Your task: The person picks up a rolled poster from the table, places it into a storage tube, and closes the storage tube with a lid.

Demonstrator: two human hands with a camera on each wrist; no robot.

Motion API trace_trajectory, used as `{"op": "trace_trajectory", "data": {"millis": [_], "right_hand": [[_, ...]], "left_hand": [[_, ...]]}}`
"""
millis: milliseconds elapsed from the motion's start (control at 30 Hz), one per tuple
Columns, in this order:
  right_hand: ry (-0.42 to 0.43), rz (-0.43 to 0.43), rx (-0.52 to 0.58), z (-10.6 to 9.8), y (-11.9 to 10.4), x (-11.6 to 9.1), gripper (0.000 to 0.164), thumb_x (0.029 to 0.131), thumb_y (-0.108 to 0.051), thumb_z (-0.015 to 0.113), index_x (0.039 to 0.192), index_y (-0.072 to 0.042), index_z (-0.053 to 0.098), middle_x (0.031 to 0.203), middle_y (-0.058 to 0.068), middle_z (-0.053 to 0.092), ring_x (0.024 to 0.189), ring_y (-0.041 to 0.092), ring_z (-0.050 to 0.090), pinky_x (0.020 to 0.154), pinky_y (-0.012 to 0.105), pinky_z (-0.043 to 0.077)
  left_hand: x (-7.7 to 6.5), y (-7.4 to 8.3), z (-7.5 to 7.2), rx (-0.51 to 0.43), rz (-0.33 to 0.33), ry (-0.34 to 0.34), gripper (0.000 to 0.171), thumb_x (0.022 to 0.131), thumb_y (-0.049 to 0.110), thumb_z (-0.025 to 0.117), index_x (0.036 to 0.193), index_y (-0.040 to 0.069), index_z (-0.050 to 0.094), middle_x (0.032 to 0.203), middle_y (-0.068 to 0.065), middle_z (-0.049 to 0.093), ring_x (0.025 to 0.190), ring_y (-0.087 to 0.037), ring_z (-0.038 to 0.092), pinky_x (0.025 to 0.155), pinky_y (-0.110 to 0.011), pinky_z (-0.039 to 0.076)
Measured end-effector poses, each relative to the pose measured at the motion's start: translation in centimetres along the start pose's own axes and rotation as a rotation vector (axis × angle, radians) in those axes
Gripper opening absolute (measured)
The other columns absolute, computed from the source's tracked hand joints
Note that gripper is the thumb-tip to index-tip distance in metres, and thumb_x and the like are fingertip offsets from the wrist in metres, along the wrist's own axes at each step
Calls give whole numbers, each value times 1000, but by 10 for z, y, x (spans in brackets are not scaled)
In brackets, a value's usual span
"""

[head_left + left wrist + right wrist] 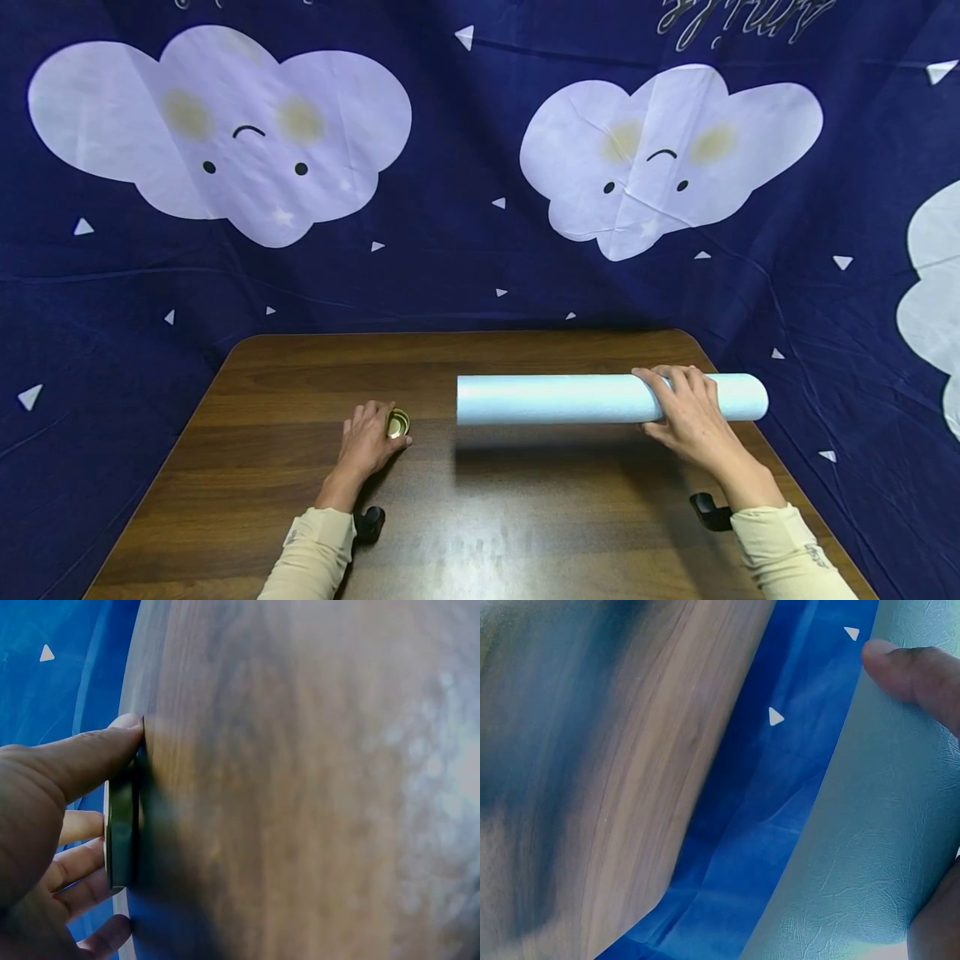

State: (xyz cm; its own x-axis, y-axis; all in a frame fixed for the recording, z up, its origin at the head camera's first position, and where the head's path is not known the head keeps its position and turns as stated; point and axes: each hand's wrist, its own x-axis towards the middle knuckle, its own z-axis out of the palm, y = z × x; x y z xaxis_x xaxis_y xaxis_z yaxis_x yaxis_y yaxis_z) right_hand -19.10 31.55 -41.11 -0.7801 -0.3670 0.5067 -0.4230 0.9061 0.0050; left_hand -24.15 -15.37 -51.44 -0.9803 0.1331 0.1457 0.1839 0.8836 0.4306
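In the head view my left hand (366, 442) pinches a small round metal lid (397, 423) by its edge, its gold-coloured inner side showing. From the left wrist, the thumb (97, 754) is on one end of the lid (122, 832), seen edge-on, with fingers behind it. My right hand (693, 421) grips a long light-blue cylinder (551, 400) near its right end, from above. The cylinder is level, held over the table with a shadow below it. In the right wrist view its surface (840, 847) has fine creases; the thumb lies on it.
A brown wood-grain table (480, 508) with rounded far corners lies under both hands. Behind and beside it hangs a dark blue cloth (465, 275) printed with clouds and small white triangles. Black wrist mounts (369, 525) sit at both cuffs.
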Motion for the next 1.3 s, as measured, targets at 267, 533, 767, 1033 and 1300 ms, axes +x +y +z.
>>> {"op": "trace_trajectory", "data": {"millis": [267, 533, 767, 1033, 1300], "right_hand": [[5, -1, -4, 0, 0, 0, 85, 52, -17, 89, 128, -15, 50, 113, 16, 53, 101, 40, 45, 83, 57, 32], [2, 0, 2, -2, -2, 0, 85, 52, -17, 89, 128, -14, 50, 113, 17, 53, 101, 39, 44, 83, 57, 31], [2, 4, -4, -2, -2, 0, 85, 52, -17, 89, 128, -14, 50, 113, 17, 53, 101, 40, 44, 83, 57, 31], [9, -2, -6, -2, -3, 1, 84, 53, -18, 88, 128, -14, 50, 113, 17, 53, 101, 40, 44, 83, 56, 31], [5, -6, -7, -2, -4, 2, 83, 54, -17, 87, 128, -15, 50, 113, 16, 53, 101, 38, 44, 83, 57, 32]], "left_hand": [[1, 0, 0, -6, -3, -8, 71, 74, 35, 77, 131, 1, 52, 119, -15, 56, 111, -32, 46, 81, -44, 37], [-1, 0, 0, -2, 2, -3, 70, 74, 35, 77, 131, 0, 52, 118, -16, 56, 111, -33, 46, 81, -45, 37], [-1, -1, -1, -11, 1, 5, 70, 74, 33, 77, 130, -1, 53, 118, -17, 56, 111, -33, 46, 81, -45, 36], [-2, -2, -5, -12, -8, 10, 71, 75, 35, 76, 131, -1, 52, 118, -17, 56, 112, -33, 46, 82, -45, 36], [-5, -2, -12, -22, -3, 27, 72, 75, 34, 76, 132, -1, 51, 120, -17, 56, 109, -32, 46, 80, -44, 35]]}}
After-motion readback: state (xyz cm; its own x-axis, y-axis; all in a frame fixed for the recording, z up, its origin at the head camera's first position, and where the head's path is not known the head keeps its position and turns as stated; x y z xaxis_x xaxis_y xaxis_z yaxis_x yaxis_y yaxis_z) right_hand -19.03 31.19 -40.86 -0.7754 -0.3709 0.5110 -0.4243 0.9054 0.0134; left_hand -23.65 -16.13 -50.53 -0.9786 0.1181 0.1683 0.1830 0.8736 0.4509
